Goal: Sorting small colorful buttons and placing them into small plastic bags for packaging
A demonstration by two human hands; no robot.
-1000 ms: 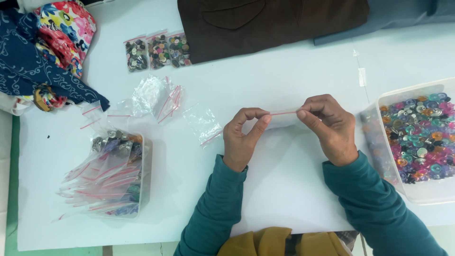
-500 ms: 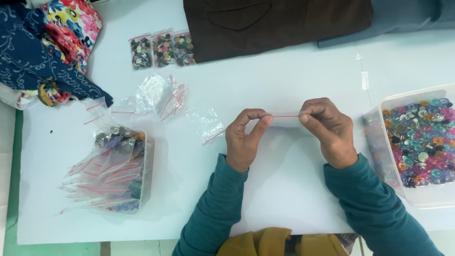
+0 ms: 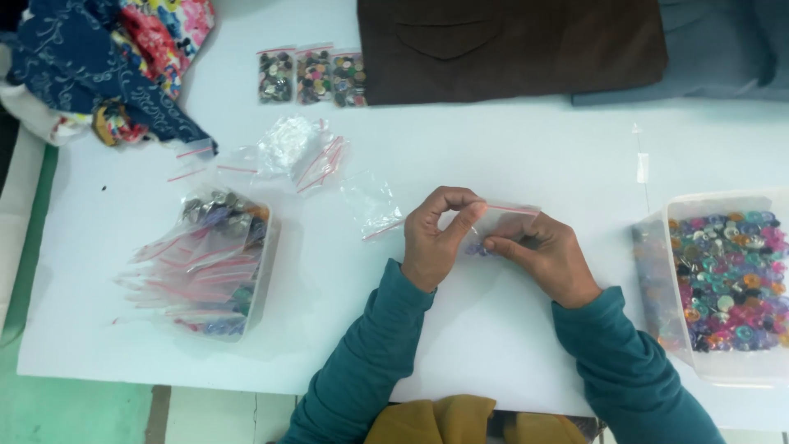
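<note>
Head view shows a change from half a second ago: then both hands pinch the two ends of the red strip of a small clear bag and hold it stretched between them; now the hands are closer together and the bag (image 3: 503, 224) hangs lower, with its red strip tilted at the top.

Left hand (image 3: 436, 238) grasps the left side of the bag, thumb and forefinger closed on the plastic, the other fingers curled. Right hand (image 3: 546, 255) is also closed, its fingertips pressing on the lower part of the bag, where a few small bluish buttons (image 3: 475, 248) are seen between the two hands. The bag is just above the white table (image 3: 509, 148), in the middle, in front of the person.

At the right stands a clear tub (image 3: 657, 247) full of coloured buttons. At the left, another tub (image 3: 263, 271) holds filled bags. Empty bags (image 3: 371, 201) lie near the left hand, and three filled packs (image 3: 312, 78) lie farther away beside a brown cloth (image 3: 509, 45).
</note>
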